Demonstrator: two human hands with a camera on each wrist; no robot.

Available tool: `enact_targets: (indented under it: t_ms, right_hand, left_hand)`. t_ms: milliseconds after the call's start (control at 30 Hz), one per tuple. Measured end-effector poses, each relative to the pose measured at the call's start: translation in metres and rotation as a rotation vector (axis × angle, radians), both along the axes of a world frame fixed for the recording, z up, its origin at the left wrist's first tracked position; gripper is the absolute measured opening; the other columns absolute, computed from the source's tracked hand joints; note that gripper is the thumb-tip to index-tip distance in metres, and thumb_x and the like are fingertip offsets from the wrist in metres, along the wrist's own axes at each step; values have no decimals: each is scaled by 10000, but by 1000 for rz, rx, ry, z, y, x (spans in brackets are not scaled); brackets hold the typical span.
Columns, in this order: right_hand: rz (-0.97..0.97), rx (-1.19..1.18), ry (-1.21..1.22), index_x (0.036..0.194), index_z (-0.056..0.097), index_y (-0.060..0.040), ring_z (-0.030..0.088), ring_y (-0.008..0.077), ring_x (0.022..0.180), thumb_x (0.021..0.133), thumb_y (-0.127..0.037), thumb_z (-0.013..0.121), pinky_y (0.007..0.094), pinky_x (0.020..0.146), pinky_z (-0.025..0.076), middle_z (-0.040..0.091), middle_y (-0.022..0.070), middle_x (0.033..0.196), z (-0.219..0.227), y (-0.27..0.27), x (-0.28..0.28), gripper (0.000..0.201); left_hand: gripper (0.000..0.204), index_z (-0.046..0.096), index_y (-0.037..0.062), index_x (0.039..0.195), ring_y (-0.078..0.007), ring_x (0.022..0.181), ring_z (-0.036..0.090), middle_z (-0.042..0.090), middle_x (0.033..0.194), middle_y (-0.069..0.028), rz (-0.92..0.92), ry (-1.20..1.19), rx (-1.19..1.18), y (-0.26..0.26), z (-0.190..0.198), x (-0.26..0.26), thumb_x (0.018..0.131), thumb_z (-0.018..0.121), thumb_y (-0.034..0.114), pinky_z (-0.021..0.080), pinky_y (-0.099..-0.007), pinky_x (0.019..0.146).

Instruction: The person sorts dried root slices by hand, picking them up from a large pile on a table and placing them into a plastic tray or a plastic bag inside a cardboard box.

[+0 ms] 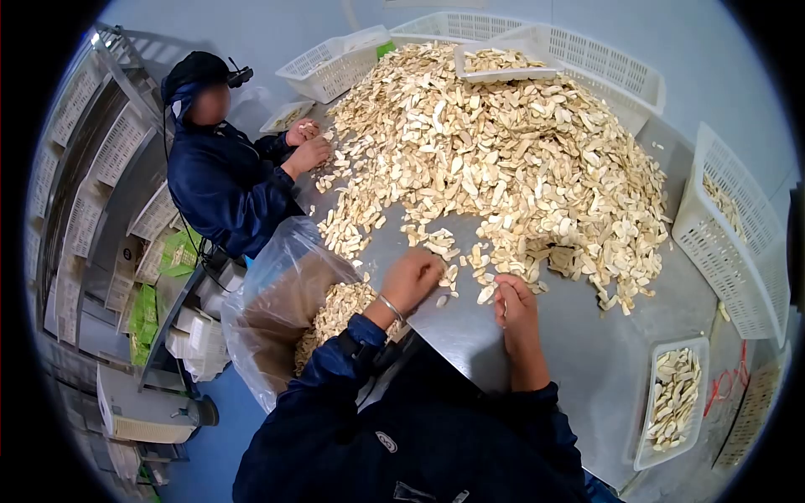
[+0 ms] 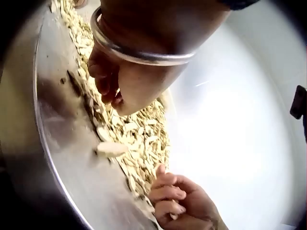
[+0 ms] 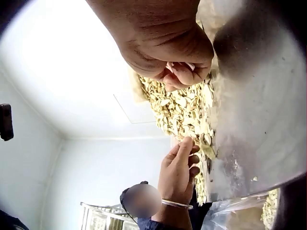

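A big heap of pale dried slices (image 1: 503, 159) covers a steel table (image 1: 579, 352). My left hand (image 1: 428, 267), with a metal bangle (image 1: 390, 306) on the wrist, reaches over loose slices at the heap's near edge, close to the table's left rim. Its bent fingers (image 2: 108, 91) touch the slices, and they show no grip on any. My right hand (image 1: 506, 289) lies just to its right with curled fingers (image 3: 180, 72) that pinch a few pale slices. A clear plastic bag (image 1: 277, 310) holding slices hangs open below the table edge, beside my left arm.
Another person (image 1: 218, 176) in dark blue works at the heap's far left. White perforated baskets stand at the back (image 1: 335, 63), back right (image 1: 604, 71) and right (image 1: 738, 243). A small tray (image 1: 675, 398) of slices sits at the front right. Racks (image 1: 92, 168) line the left.
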State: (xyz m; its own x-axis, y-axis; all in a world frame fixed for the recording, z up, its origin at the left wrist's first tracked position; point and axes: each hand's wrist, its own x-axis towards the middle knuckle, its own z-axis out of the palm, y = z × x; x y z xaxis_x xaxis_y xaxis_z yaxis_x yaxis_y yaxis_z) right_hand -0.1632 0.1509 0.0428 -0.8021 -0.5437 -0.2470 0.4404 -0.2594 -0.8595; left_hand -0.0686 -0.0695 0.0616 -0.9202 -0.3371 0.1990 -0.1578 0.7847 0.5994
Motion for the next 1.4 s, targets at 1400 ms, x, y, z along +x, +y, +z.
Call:
enact_targets:
  t_ms: [1400]
  right_hand:
    - [104, -6, -203, 1106, 631, -64, 408, 36, 581, 1015, -207, 562, 213, 484, 308, 470, -50, 747, 10, -3, 4, 183]
  left_hand:
    - [160, 712, 48, 993, -333, 851, 680, 712, 921, -127, 104, 40, 74, -42, -13, -51, 847, 647, 44, 546, -404, 766]
